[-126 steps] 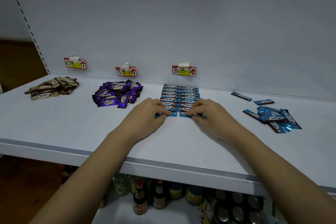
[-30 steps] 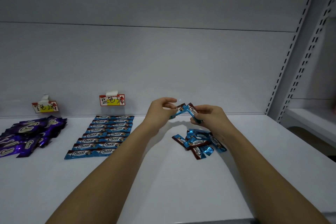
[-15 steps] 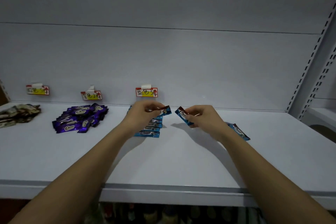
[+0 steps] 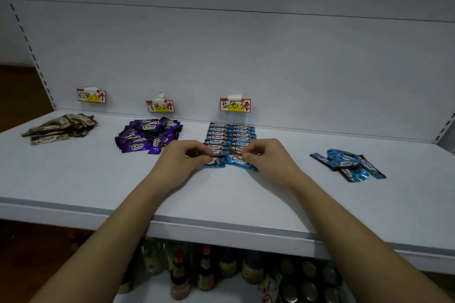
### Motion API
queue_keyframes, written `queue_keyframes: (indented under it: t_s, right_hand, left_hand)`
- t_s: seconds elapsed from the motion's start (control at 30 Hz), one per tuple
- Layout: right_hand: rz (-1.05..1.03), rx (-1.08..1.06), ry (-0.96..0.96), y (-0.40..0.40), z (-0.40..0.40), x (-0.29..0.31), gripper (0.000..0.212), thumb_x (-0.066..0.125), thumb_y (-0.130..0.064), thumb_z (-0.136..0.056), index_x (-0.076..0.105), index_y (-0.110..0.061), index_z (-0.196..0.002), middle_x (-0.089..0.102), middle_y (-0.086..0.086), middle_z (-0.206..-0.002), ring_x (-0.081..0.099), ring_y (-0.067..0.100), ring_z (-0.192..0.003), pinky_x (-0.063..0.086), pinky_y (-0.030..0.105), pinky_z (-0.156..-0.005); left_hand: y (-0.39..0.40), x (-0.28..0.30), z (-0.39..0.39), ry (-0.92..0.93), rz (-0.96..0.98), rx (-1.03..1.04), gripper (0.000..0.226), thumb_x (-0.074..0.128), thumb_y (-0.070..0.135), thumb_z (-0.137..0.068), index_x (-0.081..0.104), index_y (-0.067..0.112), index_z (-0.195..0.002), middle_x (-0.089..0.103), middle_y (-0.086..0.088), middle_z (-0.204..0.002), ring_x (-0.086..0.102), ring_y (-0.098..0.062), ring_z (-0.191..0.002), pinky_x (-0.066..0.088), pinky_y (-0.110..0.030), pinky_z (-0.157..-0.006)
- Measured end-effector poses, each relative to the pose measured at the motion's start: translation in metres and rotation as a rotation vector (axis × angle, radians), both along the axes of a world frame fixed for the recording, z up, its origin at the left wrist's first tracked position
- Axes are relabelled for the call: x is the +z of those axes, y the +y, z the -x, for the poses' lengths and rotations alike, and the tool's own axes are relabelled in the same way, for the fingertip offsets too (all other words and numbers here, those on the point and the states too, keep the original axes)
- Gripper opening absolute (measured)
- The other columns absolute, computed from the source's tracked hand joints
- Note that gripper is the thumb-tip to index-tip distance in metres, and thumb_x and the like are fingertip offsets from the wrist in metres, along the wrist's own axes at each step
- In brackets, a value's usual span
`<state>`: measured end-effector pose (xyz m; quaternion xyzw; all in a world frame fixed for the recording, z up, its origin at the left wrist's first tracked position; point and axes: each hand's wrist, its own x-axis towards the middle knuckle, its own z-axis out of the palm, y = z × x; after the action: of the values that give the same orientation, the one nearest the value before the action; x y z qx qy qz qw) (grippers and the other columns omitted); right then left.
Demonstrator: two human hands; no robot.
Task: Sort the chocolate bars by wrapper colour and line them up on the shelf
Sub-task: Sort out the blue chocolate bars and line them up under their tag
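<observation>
both hands sit at the near end of the lined-up blue bars, which run in two neat columns from the back wall of the shelf toward its front edge, under the third price tag. the left hand has its fingers curled, pinching a blue bar that lies at the foot of the left column, and the right hand pinches another blue bar at the foot of the right column, slightly tilted; the two bars lie just beside each other. toward the right end of the shelf a loose heap of blue bars lies unsorted, well apart from the rows. left of the rows is a pile of purple bars under its own tag, and near the left end a pile of brown bars under another tag. below the front edge, bottles and jars stand on a lower shelf.
</observation>
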<state>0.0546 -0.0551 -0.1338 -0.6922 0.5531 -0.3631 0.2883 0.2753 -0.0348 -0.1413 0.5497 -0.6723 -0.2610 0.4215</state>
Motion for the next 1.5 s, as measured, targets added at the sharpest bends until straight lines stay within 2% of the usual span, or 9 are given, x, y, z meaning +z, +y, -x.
queue_keyframes:
  t_s: [0.2,0.5,0.63,0.73,0.97,1.13,1.27,1.4,1.5]
  right_hand:
    - [0.044,-0.021,0.146,0.004,0.005,-0.007,0.011,0.062,-0.024,-0.093,0.073,-0.021,-0.092,0.059,-0.021,-0.083,0.058,0.004,-0.078,0.042,0.013,-0.058]
    - [0.167,0.029,0.299,0.003,-0.001,-0.011,0.010,0.061,-0.021,-0.094,0.071,-0.020,-0.095,0.055,-0.010,-0.097,0.049,0.005,-0.087,0.033,0.007,-0.063]
    - [0.213,0.016,0.359,0.001,-0.003,-0.014,0.008,0.060,-0.022,-0.093,0.067,-0.024,-0.090,0.053,-0.011,-0.094,0.045,0.007,-0.093,0.034,0.012,-0.065]
    - [0.237,0.019,0.376,0.000,-0.004,-0.016,0.007,0.060,-0.023,-0.093,0.066,-0.024,-0.089,0.053,-0.013,-0.091,0.047,0.010,-0.095,0.041,0.024,-0.072]
    - [0.240,0.030,0.367,-0.001,-0.005,-0.018,0.007,0.059,-0.027,-0.093,0.065,-0.026,-0.090,0.056,-0.013,-0.095,0.051,0.012,-0.098,0.050,0.031,-0.077]
    - [0.224,0.022,0.375,0.001,-0.005,-0.017,0.011,0.056,-0.030,-0.096,0.066,-0.025,-0.096,0.057,-0.012,-0.100,0.047,0.008,-0.096,0.045,0.022,-0.071]
    - [0.202,-0.002,0.281,0.003,-0.001,-0.010,0.016,0.054,-0.029,-0.098,0.066,-0.019,-0.099,0.056,-0.010,-0.096,0.050,0.005,-0.080,0.040,0.015,-0.063]
    - [0.178,-0.073,0.147,0.004,0.007,-0.008,0.015,0.053,-0.026,-0.097,0.065,-0.019,-0.094,0.059,-0.005,-0.099,0.053,0.007,-0.083,0.046,0.022,-0.070]
    - [0.150,-0.095,0.131,0.000,0.020,0.000,0.013,0.053,-0.026,-0.097,0.065,-0.020,-0.094,0.062,-0.005,-0.100,0.055,0.010,-0.085,0.046,0.025,-0.069]
  left_hand:
    - [-0.001,0.000,-0.001,-0.088,-0.010,0.001,0.009,0.073,0.014,-0.085,0.075,0.019,-0.091,0.065,0.013,-0.082,0.057,0.006,-0.070,0.040,-0.003,-0.056]
    - [-0.012,-0.007,0.000,-0.310,0.042,0.058,0.012,0.071,0.025,-0.087,0.077,0.026,-0.098,0.064,0.006,-0.100,0.050,-0.011,-0.087,0.035,-0.017,-0.063]
    - [-0.015,-0.010,0.000,-0.332,0.069,0.070,0.012,0.070,0.025,-0.087,0.077,0.024,-0.098,0.067,0.001,-0.105,0.050,-0.014,-0.092,0.038,-0.028,-0.074]
    - [-0.015,-0.012,0.000,-0.330,0.074,0.070,0.011,0.070,0.025,-0.087,0.077,0.025,-0.097,0.068,0.001,-0.106,0.050,-0.017,-0.095,0.040,-0.030,-0.078]
    - [-0.016,-0.012,0.000,-0.346,0.087,0.071,0.011,0.069,0.024,-0.089,0.076,0.028,-0.097,0.068,0.003,-0.106,0.048,-0.017,-0.098,0.035,-0.028,-0.075]
    - [-0.015,-0.012,0.002,-0.358,0.076,0.087,0.014,0.067,0.028,-0.090,0.075,0.027,-0.101,0.068,0.004,-0.109,0.047,-0.016,-0.102,0.036,-0.028,-0.076]
    - [-0.010,-0.008,0.004,-0.328,0.106,0.112,0.021,0.060,0.031,-0.094,0.071,0.025,-0.110,0.067,0.005,-0.106,0.047,-0.014,-0.102,0.034,-0.027,-0.075]
    - [-0.002,-0.003,0.011,-0.260,0.126,0.172,0.022,0.053,0.029,-0.098,0.066,0.027,-0.115,0.059,0.009,-0.103,0.047,-0.007,-0.101,0.040,-0.017,-0.068]
    - [-0.003,0.005,0.028,-0.219,0.135,0.150,0.021,0.052,0.025,-0.099,0.066,0.026,-0.115,0.054,0.006,-0.107,0.050,-0.007,-0.105,0.051,-0.022,-0.076]
